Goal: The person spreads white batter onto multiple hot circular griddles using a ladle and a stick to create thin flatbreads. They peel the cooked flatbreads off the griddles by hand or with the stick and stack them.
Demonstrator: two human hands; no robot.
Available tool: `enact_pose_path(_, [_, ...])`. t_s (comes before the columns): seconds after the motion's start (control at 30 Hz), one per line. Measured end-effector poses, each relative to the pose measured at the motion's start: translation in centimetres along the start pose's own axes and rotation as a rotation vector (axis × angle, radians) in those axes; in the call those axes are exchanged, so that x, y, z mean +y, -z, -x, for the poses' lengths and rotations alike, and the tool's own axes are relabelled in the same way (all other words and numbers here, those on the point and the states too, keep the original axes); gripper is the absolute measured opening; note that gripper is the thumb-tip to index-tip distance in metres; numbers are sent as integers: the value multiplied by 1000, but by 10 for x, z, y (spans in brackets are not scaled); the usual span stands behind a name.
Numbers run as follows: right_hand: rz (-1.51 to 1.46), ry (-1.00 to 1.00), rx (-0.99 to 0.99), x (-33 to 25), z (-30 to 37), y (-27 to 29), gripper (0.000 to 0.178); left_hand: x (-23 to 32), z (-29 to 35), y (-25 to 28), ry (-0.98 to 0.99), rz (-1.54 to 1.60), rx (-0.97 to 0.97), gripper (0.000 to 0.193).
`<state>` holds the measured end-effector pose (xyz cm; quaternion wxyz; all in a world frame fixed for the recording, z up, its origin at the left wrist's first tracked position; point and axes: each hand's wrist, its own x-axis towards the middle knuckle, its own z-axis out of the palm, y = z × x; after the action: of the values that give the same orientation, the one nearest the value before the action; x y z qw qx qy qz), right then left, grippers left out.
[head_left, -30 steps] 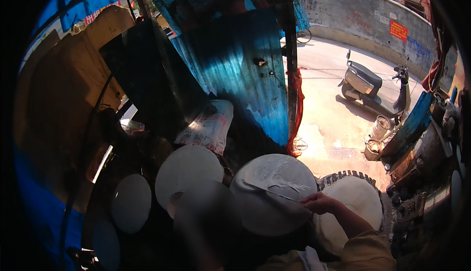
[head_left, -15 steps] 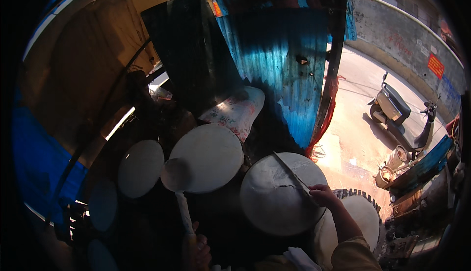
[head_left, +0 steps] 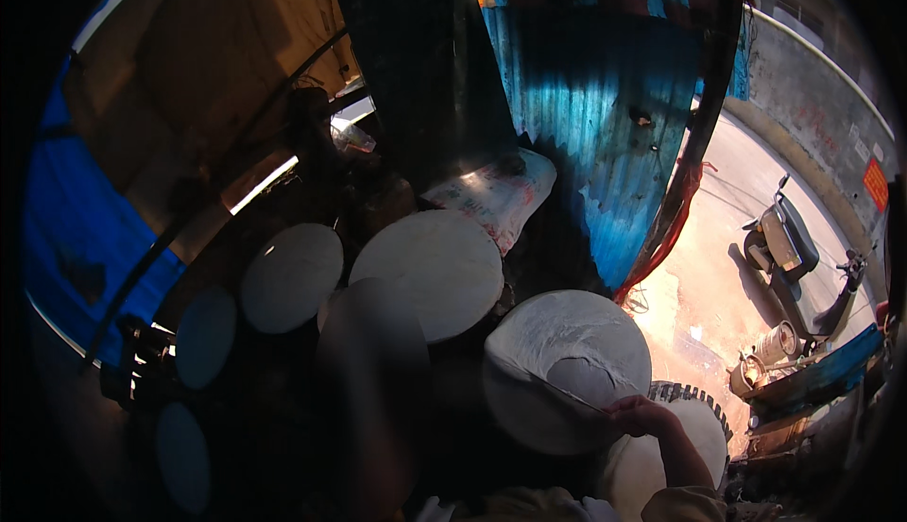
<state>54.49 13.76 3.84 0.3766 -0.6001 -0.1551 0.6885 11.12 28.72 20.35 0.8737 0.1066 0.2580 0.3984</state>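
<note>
My right hand (head_left: pixel 641 417) is closed around a long thin stick (head_left: pixel 578 397), its length lying low across the round white disc (head_left: pixel 529 418) in front of me. On that disc a thin white sheet (head_left: pixel 557 328) is wrinkled and partly drawn back around a greyer patch. My left hand (head_left: pixel 383 475), smeared by motion, grips a round-headed ladle (head_left: pixel 376 328), its head raised in front of the dark area left of the disc. The ladle's blurred head overlaps a second, larger white disc (head_left: pixel 430 267) farther off.
Several paler discs, including one (head_left: pixel 293 278), stand to the left. A white disc (head_left: pixel 694 437) with a notched dark rim lies under my right forearm. Behind are a printed sack (head_left: pixel 505 196) and blue corrugated sheeting (head_left: pixel 605 135). Outside stand a scooter (head_left: pixel 803 267) and buckets (head_left: pixel 777 341).
My right hand has drawn the stick down toward me, and the sheet's surface is now wrinkled and pulled back. My left hand has lifted the ladle closer. The view has shifted left.
</note>
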Motion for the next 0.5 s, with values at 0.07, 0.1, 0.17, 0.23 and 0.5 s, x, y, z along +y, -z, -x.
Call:
enact_pose_path(0.07, [-9, -47, -139, 21, 15, 45, 23, 3, 8, 5, -9, -43, 8, 56])
enact_pose_path(0.1, [112, 29, -59, 6, 24, 51, 25, 2, 7, 8, -13, -34, 6, 57])
enact_pose_path(0.17, [-38, 202, 217, -27, 7, 45, 25, 0, -3, 20, 8, 55, -62, 51])
enact_pose_path(0.23, [-51, 286, 327, -57, -21, 15, 21, -8, -22, 43, 47, 237, -188, 48])
enact_pose_path(0.5, [129, 95, -43, 3, 13, 74, 19, 9, -5, 68, 112, -99, -208, 51])
